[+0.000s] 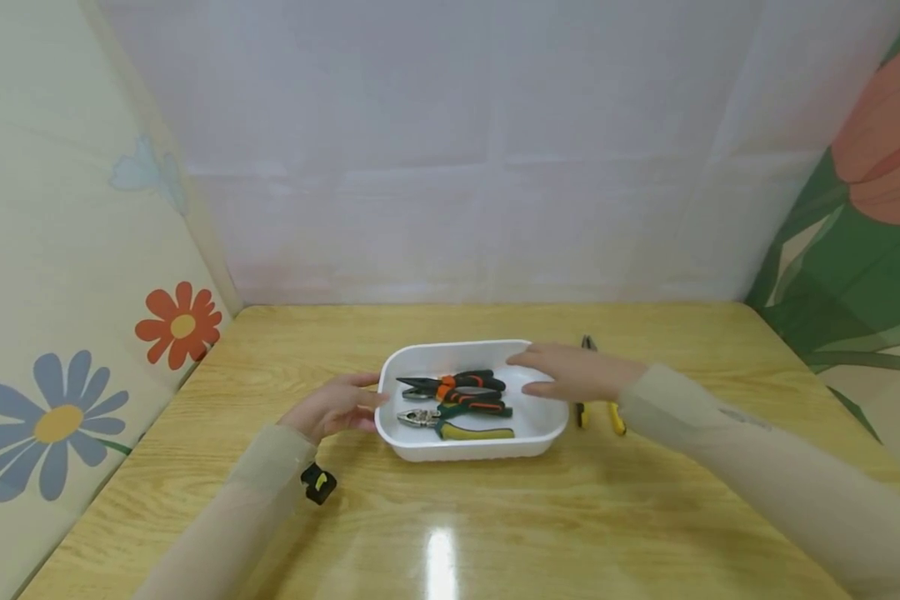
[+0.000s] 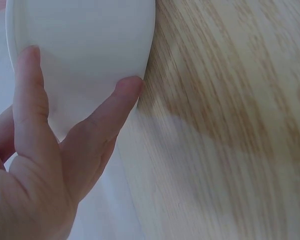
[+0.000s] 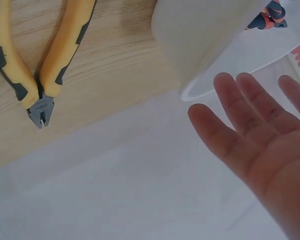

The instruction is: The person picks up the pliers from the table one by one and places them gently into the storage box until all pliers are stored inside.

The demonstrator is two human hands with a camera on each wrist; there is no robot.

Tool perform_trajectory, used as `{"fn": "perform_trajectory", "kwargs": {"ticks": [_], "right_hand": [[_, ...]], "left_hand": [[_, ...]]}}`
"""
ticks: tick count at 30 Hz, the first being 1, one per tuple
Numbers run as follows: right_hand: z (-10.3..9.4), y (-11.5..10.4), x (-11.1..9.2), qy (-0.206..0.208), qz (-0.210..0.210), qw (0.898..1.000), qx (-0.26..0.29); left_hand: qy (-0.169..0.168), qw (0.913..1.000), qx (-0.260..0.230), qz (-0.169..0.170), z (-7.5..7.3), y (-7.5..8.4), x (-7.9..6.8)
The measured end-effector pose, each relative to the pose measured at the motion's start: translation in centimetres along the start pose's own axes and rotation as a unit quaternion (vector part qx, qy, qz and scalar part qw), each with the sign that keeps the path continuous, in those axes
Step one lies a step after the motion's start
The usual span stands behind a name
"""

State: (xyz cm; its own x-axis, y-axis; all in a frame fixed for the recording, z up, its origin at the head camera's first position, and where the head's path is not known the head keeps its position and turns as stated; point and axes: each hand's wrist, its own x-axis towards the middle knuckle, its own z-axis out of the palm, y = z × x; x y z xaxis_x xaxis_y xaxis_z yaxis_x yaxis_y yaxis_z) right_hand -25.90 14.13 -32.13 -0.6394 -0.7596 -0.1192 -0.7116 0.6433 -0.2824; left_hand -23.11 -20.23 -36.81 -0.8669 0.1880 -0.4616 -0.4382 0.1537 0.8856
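A white tray (image 1: 468, 451) stands on the table with several pliers in it. Long-nose pliers (image 1: 420, 382) with black and orange handles lie at the back, close to another black-and-orange pair (image 1: 480, 397). Combination pliers (image 1: 476, 433) with green and yellow handles are nearest the front wall. My left hand (image 1: 333, 406) touches the tray's left end, its straight fingers (image 2: 30, 95) spread along the outer wall. Over the right end, my right hand (image 1: 570, 371) reaches with fingers extended and holds nothing. Yellow-and-black cutters (image 3: 50, 75) lie right of the tray, partly hidden by that hand in the head view.
The wooden table (image 1: 450, 321) meets a pale cloth backdrop (image 1: 450, 208) at its far edge. Flower-patterned panels flank it left and right. A small black object with a yellow mark (image 1: 318, 483) shows beside the left sleeve (image 1: 266, 467).
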Motion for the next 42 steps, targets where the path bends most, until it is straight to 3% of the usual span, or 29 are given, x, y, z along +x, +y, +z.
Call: {"fn": "perform_trajectory", "kwargs": {"ticks": [7,19,24,34,42], "right_hand": [[0.0,0.1,-1.0,0.008,0.029,1.000,-0.007],[0.7,0.6,-2.7,0.071,0.057,0.994,-0.066],[1.1,0.8,-3.4,0.109,0.074,0.989,-0.065],[1.8,1.1,-4.1,0.128,0.098,0.984,-0.081],[2.8,1.0,-4.3,0.117,0.176,0.976,-0.048]], "left_hand": [[-0.008,0.9999,0.002,0.008,-0.1,-0.1,-0.1],[-0.007,0.9999,0.000,0.008,0.0,-0.2,-0.1],[-0.008,0.9999,0.002,0.010,-0.1,-0.3,-0.1],[-0.012,0.9998,0.005,0.016,-0.2,-0.3,-0.1],[-0.018,0.9997,-0.003,0.019,-0.2,-0.5,-0.2]]}}
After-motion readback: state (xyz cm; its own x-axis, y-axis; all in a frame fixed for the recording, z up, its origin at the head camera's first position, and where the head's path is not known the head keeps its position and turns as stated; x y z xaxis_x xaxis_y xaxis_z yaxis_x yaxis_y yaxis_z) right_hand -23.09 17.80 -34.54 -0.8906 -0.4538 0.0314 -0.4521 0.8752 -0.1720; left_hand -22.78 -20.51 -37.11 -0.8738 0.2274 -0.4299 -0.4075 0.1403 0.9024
